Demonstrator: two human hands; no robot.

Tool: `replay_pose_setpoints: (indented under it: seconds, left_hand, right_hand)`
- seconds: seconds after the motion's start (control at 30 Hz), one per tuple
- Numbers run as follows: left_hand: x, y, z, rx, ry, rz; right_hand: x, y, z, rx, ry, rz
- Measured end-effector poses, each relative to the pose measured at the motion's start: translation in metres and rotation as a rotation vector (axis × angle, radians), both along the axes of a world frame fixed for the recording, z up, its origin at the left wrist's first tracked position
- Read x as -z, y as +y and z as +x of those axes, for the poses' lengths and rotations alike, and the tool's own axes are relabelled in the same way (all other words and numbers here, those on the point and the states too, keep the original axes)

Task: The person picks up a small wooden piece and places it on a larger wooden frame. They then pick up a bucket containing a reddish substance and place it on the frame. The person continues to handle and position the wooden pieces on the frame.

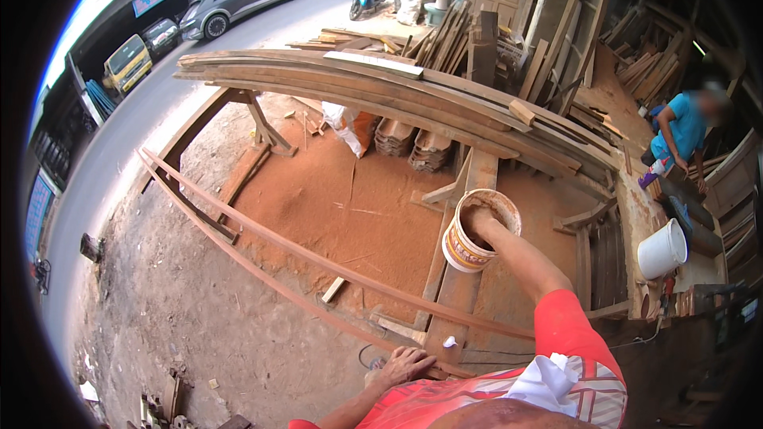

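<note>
White plastic is surrounding my right hand (479,224) in the head view: I am reaching down inside a bucket (466,251) that is standing on a wide wooden plank (460,292). I cannot tell whether those fingers are grasping anything. My left hand (406,366) is resting, fingers loosely bent, on a thin reddish strip (318,305); whether it is gripping, I cannot tell. Beyond, long boards (358,85) are lying stacked.

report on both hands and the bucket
Right hand inside round white plastic bucket, grip unclear. Left hand on long, thin reddish wooden strip. Small white scrap near left hand.
</note>
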State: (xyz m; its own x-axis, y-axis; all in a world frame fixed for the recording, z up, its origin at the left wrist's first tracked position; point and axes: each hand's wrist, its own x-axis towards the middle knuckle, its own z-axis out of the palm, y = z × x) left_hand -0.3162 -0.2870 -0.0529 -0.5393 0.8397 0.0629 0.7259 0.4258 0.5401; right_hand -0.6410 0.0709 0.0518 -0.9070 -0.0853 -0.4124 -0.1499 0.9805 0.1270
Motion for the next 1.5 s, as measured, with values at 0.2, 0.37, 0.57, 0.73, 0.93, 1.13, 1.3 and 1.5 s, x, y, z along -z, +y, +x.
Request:
replay_pose_setpoints:
  seconds: [0.2, 0.37, 0.57, 0.73, 0.93, 1.13, 1.3, 1.5]
  left_hand:
    - [0.005, 0.006, -0.004, 0.02, 0.037, -0.01]
    - [-0.003, -0.003, -0.003, 0.002, -0.001, -0.037]
    - [-0.004, -0.002, -0.002, -0.003, 0.029, -0.045]
    - [-0.001, 0.005, -0.003, -0.002, 0.025, -0.059]
    - [0.004, 0.007, -0.002, -0.03, 0.041, -0.012]
    - [0.0, 0.006, -0.002, -0.012, 0.101, -0.014]
    - [-0.015, 0.0, -0.005, 0.001, 0.06, -0.042]
    - [-0.002, -0.001, -0.006, 0.035, 0.082, -0.057]
  right_hand:
    - [-0.004, 0.037, -0.001, 0.118, -0.048, -0.037]
    - [-0.041, 0.021, 0.024, 0.141, 0.152, -0.199]
    - [-0.102, 0.055, 0.045, 0.342, 0.161, -0.899]
    - [-0.159, 0.103, 0.087, 0.387, 0.238, -1.162]
    - [-0.196, 0.155, 0.133, 0.534, 0.331, -1.29]
    - [-0.206, 0.174, 0.175, 0.601, 0.489, -1.301]
    - [-0.187, 0.168, 0.19, 0.644, 0.58, -1.369]
    - [-0.151, 0.17, 0.213, 0.679, 0.619, -1.322]
